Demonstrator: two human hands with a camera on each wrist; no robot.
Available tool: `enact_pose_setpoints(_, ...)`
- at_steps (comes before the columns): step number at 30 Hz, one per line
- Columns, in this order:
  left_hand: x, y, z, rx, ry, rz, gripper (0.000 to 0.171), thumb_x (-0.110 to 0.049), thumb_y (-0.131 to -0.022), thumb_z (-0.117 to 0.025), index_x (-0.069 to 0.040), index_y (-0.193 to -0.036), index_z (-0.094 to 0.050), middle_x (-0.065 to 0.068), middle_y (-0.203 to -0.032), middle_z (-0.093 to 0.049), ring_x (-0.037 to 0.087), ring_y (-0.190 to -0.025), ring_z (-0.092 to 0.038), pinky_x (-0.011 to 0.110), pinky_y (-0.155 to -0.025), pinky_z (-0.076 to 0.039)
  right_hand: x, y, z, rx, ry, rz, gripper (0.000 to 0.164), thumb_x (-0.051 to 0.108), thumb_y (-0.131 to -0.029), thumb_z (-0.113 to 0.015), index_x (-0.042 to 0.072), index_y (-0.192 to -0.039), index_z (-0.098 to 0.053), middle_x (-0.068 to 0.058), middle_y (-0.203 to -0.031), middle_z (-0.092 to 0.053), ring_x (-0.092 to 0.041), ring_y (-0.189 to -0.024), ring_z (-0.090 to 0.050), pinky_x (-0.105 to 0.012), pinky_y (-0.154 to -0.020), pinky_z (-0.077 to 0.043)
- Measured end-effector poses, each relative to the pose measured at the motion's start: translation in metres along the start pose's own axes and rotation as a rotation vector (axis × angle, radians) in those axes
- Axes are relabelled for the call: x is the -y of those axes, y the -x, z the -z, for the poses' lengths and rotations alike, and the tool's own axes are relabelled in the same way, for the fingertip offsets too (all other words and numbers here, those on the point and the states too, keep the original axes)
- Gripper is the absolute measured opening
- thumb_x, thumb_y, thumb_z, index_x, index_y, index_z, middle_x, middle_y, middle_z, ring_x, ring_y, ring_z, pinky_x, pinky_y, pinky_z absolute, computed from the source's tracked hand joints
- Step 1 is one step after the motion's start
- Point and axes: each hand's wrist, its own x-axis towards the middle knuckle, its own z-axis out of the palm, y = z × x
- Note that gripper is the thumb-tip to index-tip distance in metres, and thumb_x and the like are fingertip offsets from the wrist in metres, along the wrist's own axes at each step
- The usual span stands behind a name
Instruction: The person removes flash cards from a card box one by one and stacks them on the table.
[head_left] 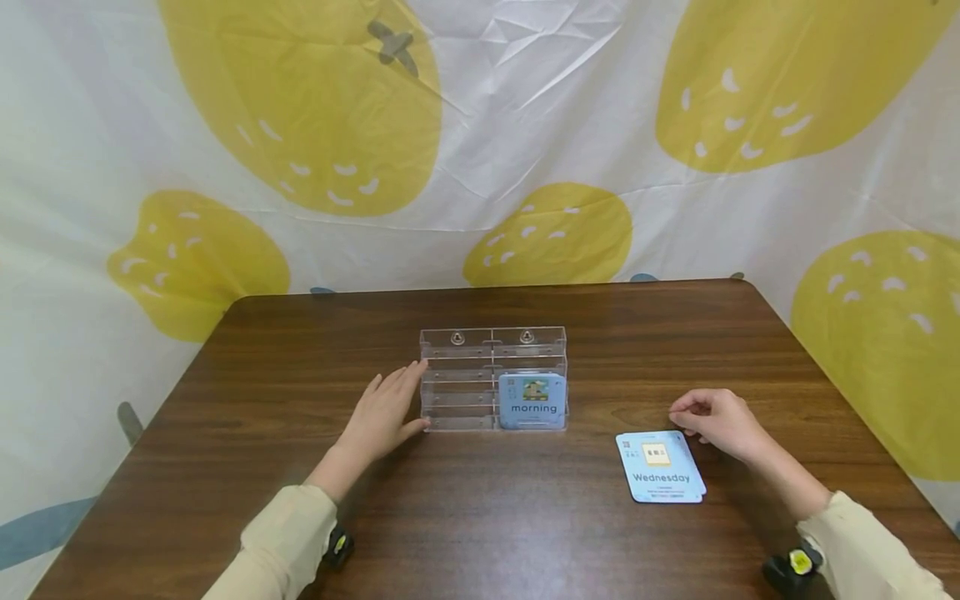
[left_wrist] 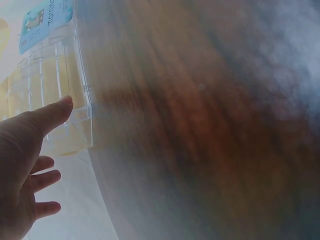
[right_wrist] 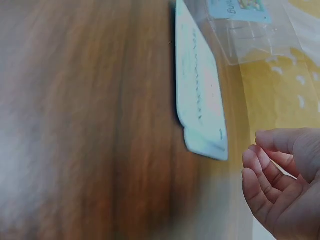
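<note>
A clear plastic card rack (head_left: 459, 398) with two columns of pockets stands on the table. My left hand (head_left: 382, 412) is at its left side, fingers extended, fingertips and thumb right at the edge; the thumb (left_wrist: 55, 114) overlaps the rack in the left wrist view. A blue "morning" card (head_left: 533, 402) sits in the lower right pocket. To the right of the rack lies a small stack of blue cards, a "Wednesday" card (head_left: 662, 467) on top. Beside its upper right corner is my right hand (head_left: 723, 423), fingers loosely curled with nothing between them.
The brown wooden table (head_left: 487, 517) has rounded back corners. Behind it hangs a white curtain (head_left: 517, 150) with large yellow fruit prints, which also runs along both sides. Each wrist carries a small black camera, the left camera (head_left: 339, 546) under the sleeve cuff.
</note>
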Motion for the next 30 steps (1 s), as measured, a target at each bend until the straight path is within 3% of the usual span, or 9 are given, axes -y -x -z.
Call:
enact_pose_setpoints(12, 0.001, 0.001, -0.001, 0.000, 0.014, -0.001, 0.086, -0.033, -0.075, -0.073, -0.006, -0.142, -0.026, 0.017, -0.139, -0.039, 0.031, -0.125, -0.040, 0.053, -0.102, -0.030, 0.023, -0.011, 0.007, -0.012, -0.002, 0.057, 0.015, 0.009, -0.084, -0.062, -0.004, -0.091, -0.064, -0.012, -0.075, -0.063, -0.019, -0.064, -0.057, -0.027, -0.051, -0.049)
enact_pose_setpoints(19, 0.001, -0.001, 0.000, 0.008, 0.008, -0.002, 0.086, -0.034, -0.076, -0.072, -0.005, -0.142, -0.026, 0.017, -0.139, -0.039, 0.031, -0.125, -0.040, 0.053, -0.101, -0.030, 0.041, -0.020, 0.022, -0.053, 0.068, 0.121, 0.015, 0.012, -0.084, -0.063, -0.001, -0.090, -0.066, -0.010, -0.072, -0.061, -0.011, -0.055, -0.049, -0.024, -0.045, -0.042)
enact_pose_setpoints(30, 0.001, -0.001, 0.000, 0.010, 0.009, -0.004, 0.086, -0.035, -0.076, -0.071, -0.005, -0.142, -0.025, 0.017, -0.139, -0.039, 0.031, -0.125, -0.040, 0.053, -0.101, -0.030, 0.063, -0.033, 0.015, -0.067, 0.061, 0.175, 0.012, 0.013, -0.082, -0.066, 0.001, -0.086, -0.067, -0.003, -0.068, -0.059, -0.008, -0.052, -0.046, -0.023, -0.044, -0.040)
